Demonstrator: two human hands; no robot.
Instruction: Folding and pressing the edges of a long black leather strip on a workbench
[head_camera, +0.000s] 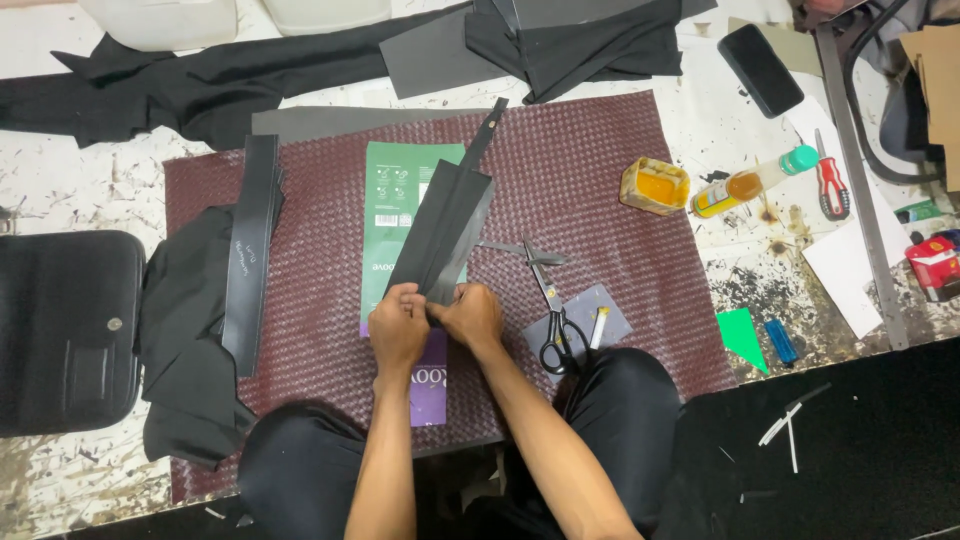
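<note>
We are pinching the near end of a long black leather strip (445, 225) with both hands. Our left hand (398, 330) is gripping its near-left edge; our right hand (470, 315) is clamping the edge beside it, thumbs nearly touching. The strip is lying on a green card (400, 185) over a maroon woven mat (600, 210), running away from us. Scissors (548, 300) are resting just right of our right hand; an open glue tin (654, 186) is sitting farther right.
</note>
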